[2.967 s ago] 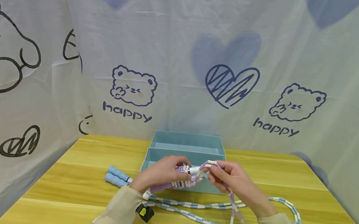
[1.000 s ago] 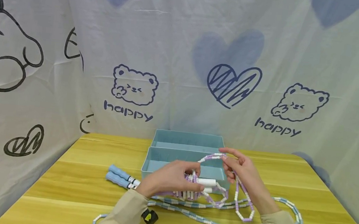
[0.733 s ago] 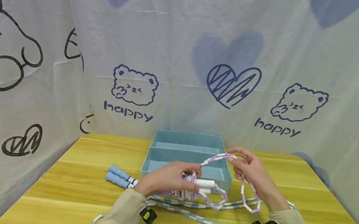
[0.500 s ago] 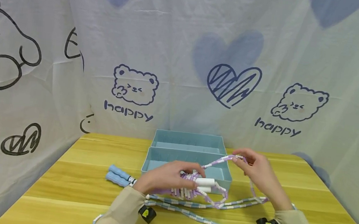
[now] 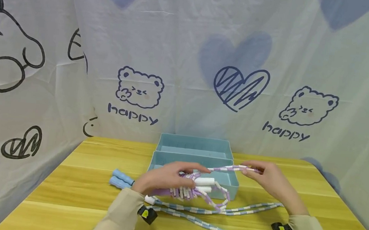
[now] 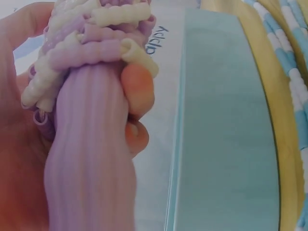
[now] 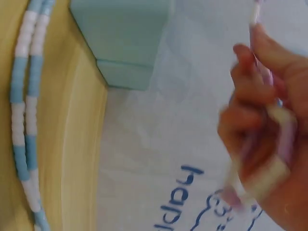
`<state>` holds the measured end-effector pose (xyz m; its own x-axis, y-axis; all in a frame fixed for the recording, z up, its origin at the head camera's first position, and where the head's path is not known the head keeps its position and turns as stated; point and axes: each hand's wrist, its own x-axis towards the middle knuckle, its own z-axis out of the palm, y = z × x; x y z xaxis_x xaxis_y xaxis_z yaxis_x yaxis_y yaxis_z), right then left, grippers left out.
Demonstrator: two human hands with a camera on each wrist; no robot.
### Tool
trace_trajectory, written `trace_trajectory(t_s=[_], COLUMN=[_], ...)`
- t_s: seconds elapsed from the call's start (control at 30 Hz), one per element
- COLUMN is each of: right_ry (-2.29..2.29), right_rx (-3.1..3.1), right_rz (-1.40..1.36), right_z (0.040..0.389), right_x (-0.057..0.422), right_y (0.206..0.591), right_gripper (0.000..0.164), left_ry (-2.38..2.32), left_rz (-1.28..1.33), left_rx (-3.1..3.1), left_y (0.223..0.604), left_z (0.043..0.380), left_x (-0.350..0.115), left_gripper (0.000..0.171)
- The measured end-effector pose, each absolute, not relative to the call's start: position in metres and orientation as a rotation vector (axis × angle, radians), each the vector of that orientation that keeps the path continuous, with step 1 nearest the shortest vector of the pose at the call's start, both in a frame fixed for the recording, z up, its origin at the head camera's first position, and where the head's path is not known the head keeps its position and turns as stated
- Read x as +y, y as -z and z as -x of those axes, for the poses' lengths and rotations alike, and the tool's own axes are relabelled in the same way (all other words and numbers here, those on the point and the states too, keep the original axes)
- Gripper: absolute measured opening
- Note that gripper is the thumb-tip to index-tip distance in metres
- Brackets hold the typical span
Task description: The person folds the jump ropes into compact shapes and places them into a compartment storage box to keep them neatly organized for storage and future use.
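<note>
My left hand (image 5: 168, 177) grips a purple-and-white beaded jump rope, its beaded cord (image 5: 182, 192) wound in coils round the handles. A ribbed purple handle (image 6: 91, 144) fills the near part of the left wrist view. Two white handle ends (image 5: 204, 181) stick out to the right of the left hand, and a loose beaded loop (image 5: 228, 197) hangs beside them. My right hand (image 5: 273, 181) pinches the doubled cord (image 5: 227, 168), which runs nearly level between the hands. In the right wrist view, a blurred length of that cord (image 7: 284, 139) curls by the right palm.
A blue-and-white beaded jump rope (image 5: 200, 224) lies in long strands across the wooden table (image 5: 63, 199), its blue handles (image 5: 121, 179) to the left. Behind the hands stands a blue-green box (image 5: 221, 194) with a second compartment or lid (image 5: 195, 143) at the back.
My right hand has moved away to the right, drawing the doubled cord out between the hands, and has lately dropped a little. My left hand keeps its grip, shifted slightly left lately.
</note>
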<state>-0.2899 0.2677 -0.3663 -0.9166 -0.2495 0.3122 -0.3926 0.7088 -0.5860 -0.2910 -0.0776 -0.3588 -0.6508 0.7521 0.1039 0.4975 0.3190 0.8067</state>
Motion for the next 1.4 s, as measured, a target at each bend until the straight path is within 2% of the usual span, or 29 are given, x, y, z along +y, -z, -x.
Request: trace_trajectory(t_s=[0.2, 0.47, 0.67, 0.9, 1.2, 1.4], right_ry=[-1.315, -1.402, -1.581, -1.471, -1.440, -1.413], right_rx=[-2.627, -2.672, -2.703, -2.851, -2.960, -2.981], right_rz=[-0.547, -0.643, -0.669, -0.840, -1.020, -1.133], right_z=[0.288, 0.293, 0.298, 0.296, 0.288, 0.275], right_x=[0.287, 0.292, 0.287, 0.276, 0.259, 0.243], right_y=[0.362, 0.369, 0.378, 0.380, 0.377, 0.364], right_gripper=[0.028, 0.023, 0.025, 0.019, 0.030, 0.018], left_ry=[-1.286, -1.404, -1.508, -1.661, -1.703, -1.662], left_rz=[-1.100, -1.136, -1.021, -0.890, -0.807, -0.811], left_rx=[2.329, 2.238, 2.250, 2.199, 2.320, 2.471], left_y=[0.353, 0.353, 0.355, 0.354, 0.355, 0.358], left_z=[0.295, 0.300, 0.299, 0.299, 0.302, 0.304], left_x=[-0.087, -0.088, -0.088, -0.086, -0.085, -0.082], left_gripper=[0.050, 0.052, 0.036, 0.025, 0.030, 0.030])
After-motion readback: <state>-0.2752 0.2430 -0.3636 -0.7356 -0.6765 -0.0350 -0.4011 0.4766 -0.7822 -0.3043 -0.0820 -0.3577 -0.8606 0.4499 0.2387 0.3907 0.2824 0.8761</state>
